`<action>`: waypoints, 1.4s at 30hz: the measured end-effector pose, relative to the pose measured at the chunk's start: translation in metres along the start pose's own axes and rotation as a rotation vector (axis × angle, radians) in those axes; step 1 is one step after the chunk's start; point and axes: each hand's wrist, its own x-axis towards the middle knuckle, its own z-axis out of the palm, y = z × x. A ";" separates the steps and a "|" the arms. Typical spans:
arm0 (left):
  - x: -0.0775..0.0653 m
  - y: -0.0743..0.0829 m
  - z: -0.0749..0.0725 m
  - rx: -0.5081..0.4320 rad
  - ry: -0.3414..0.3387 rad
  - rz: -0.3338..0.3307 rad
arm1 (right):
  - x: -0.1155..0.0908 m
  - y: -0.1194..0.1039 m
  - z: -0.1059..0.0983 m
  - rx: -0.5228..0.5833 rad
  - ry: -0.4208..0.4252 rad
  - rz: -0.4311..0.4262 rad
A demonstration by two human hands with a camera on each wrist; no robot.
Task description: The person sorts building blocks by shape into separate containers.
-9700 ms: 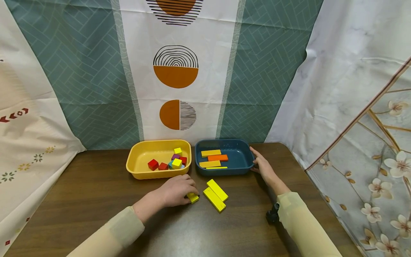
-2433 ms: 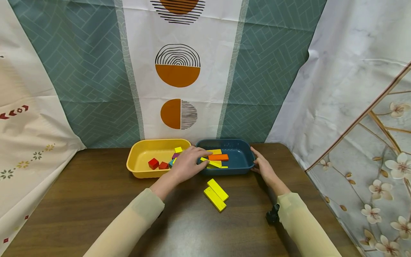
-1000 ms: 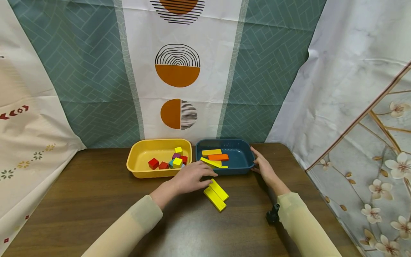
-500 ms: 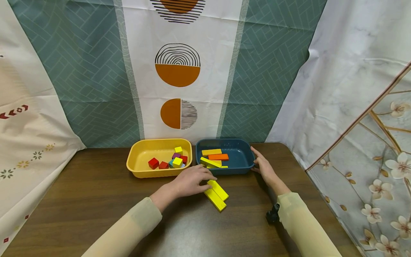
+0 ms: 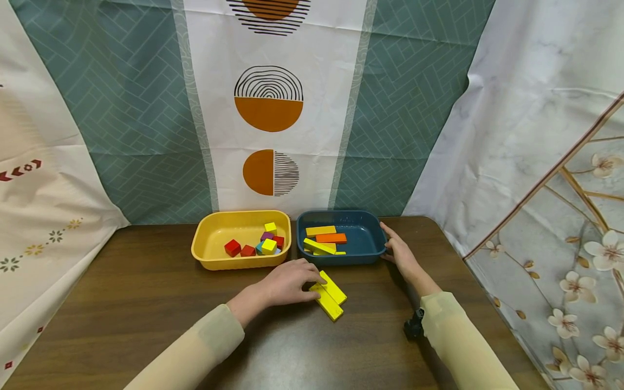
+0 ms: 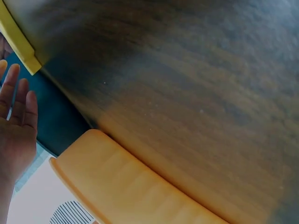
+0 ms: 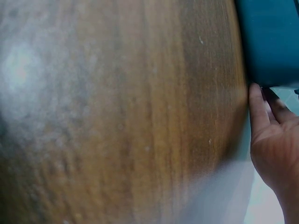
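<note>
In the head view, two yellow wooden blocks, a nearer one [image 5: 330,308] and a farther one [image 5: 334,287], lie side by side on the table. My left hand [image 5: 287,285] reaches over their left ends, thumb and fingertips around the end of the nearer block. The left wrist view has relaxed fingers close to a yellow block [image 6: 17,39]. My right hand [image 5: 402,257] rests its extended fingers against the right end of the dark blue tray [image 5: 364,244]. An orange block [image 5: 332,238] and several yellow ones lie inside, one yellow block [image 5: 319,247] slanting over others.
Left of the blue tray stands a yellow tray [image 5: 212,238] with several small cubes, among them a red cube [image 5: 232,248]. Both trays sit along the back of the brown table [image 5: 131,292], before a hanging patterned cloth [image 5: 141,162].
Earlier my left hand carried a yellow block into the blue tray and let it go. It then came back to the two table blocks, lowering slightly onto them. My right hand stays put.
</note>
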 end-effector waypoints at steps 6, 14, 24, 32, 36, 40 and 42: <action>0.000 0.000 0.003 -0.003 -0.015 -0.004 | 0.000 0.001 0.000 0.006 0.002 0.003; 0.001 0.002 0.005 0.012 -0.030 -0.016 | 0.001 0.001 0.001 0.018 0.004 0.002; 0.001 0.001 0.008 0.010 -0.047 -0.015 | 0.001 0.001 0.001 0.007 0.002 0.002; 0.001 0.001 0.010 0.011 -0.067 -0.013 | 0.002 0.002 0.000 0.001 -0.001 -0.003; 0.002 0.002 0.011 0.027 -0.085 -0.003 | 0.002 0.002 0.000 0.000 -0.003 -0.008; 0.001 0.002 0.014 0.036 -0.093 0.006 | 0.002 0.002 0.000 0.002 -0.003 -0.008; 0.002 0.001 0.014 0.038 -0.092 0.010 | 0.002 0.002 0.000 0.002 -0.003 -0.008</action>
